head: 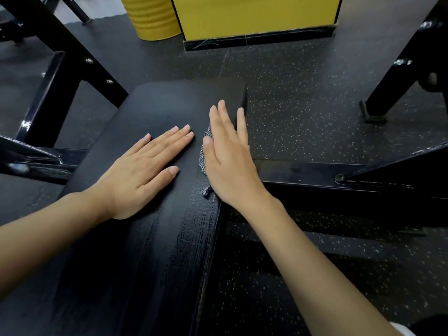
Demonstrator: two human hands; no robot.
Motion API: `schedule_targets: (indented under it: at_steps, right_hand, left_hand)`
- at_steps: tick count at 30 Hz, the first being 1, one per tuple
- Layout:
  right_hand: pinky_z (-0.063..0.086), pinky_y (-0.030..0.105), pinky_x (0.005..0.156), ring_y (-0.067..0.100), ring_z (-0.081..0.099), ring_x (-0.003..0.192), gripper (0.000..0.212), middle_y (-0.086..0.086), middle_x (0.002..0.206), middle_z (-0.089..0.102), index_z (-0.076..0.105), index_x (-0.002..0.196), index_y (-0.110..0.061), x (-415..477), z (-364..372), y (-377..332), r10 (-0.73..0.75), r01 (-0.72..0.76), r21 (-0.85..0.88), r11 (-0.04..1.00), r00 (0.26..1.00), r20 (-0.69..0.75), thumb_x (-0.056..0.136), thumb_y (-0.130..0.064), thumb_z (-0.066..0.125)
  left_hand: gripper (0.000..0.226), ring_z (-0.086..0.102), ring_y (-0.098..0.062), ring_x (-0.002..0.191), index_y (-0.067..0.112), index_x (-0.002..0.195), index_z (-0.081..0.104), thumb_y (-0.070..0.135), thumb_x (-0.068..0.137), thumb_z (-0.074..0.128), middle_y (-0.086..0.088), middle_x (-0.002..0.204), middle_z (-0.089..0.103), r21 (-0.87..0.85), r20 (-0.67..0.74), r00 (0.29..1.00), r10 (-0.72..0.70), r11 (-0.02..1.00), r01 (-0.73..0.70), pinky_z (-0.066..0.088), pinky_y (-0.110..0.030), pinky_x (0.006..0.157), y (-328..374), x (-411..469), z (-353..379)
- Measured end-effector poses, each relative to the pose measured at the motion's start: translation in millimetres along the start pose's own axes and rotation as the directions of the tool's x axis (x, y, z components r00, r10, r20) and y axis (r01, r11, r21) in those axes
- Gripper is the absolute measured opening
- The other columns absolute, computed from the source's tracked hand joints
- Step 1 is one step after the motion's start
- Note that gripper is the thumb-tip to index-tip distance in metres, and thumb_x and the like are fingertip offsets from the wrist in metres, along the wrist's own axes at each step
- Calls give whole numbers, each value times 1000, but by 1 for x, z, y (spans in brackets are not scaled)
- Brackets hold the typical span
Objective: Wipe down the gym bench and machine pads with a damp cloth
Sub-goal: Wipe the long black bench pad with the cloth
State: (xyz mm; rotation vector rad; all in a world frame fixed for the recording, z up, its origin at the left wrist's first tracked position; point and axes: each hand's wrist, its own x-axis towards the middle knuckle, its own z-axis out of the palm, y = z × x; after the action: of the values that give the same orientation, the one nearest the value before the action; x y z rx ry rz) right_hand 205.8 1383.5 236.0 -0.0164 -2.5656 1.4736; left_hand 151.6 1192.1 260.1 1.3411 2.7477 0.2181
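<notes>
Black bench pad (157,105) is judged wiped at its near end only, the grey cloth (202,157) being pressed at its right edge under the flat right hand (228,163), the left hand (143,170) laid flat, empty.

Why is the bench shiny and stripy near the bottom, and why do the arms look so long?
Head view: the near bench pad glints in streaks, probably a damp film catching the light; head view again: the wide-angle lens stretches both forearms toward the corners, while the left hand and the right hand pressing the cloth look sharp.
</notes>
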Motion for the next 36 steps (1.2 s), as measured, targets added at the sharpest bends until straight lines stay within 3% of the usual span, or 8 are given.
schedule_targets:
  at_steps: [8, 18, 27, 36]
  right_hand:
    - [5, 64, 115, 15, -16, 151, 53, -6, 166, -4, 11, 158, -13, 37, -11, 5, 29, -28, -60, 998, 999, 16, 108, -20, 26]
    - [0, 56, 120, 15, -10, 152, 50, -2, 167, 4, 16, 157, -12, 91, -25, 18, 26, -23, -168, 986, 1000, 17, 108, -18, 24]
    - [-1, 53, 120, 13, -13, 151, 52, -4, 166, 4, 17, 157, -13, 66, -21, 18, -19, 25, -139, 990, 999, 41, 107, -19, 29]
    - [-3, 56, 118, 16, -10, 152, 50, -1, 167, 4, 17, 157, -12, 97, -25, 18, -26, 63, -361, 930, 994, 105, 108, -21, 25]
  left_hand:
    - [58, 4, -3, 152, 32, 159, 10, 44, 103, 19, 19, 165, 7, -8, 6, 1000, -12, 1000, 12, 0, -31, 123, -2, 2, -1]
    - [57, 5, -5, 153, 31, 159, 12, 44, 103, 19, 18, 166, 7, -18, 9, 1000, -11, 1000, 12, 0, -32, 123, -3, 6, -2]
    - [57, 5, -4, 152, 34, 159, 11, 45, 103, 19, 20, 165, 7, -14, 0, 1000, -7, 1000, 7, 1, -32, 123, -4, 9, -1]
    - [57, 3, -2, 152, 35, 158, 11, 46, 103, 18, 22, 165, 6, -19, -1, 1000, -18, 1000, 18, -1, -31, 123, -6, 11, 0]
